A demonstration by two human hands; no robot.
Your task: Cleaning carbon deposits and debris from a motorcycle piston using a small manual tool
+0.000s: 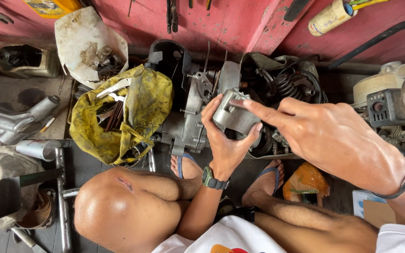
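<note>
My left hand (223, 140) grips a grey cast-metal engine part (233, 115) from below, fingers wrapped round its left and right sides; a dark watch sits on that wrist. My right hand (329, 136) reaches in from the right, and its index fingertip presses on the top of the same part. Both hands are held above an engine block (188, 117) that stands on the floor in front of my feet.
A yellow cloth bag (141, 107) with tools lies left of the engine. A white cut container (78, 37) of small parts stands behind it. Metal pipes (15, 119) lie at far left, a grey motor unit (385, 105) at right, and an orange bag (305, 180) by my foot.
</note>
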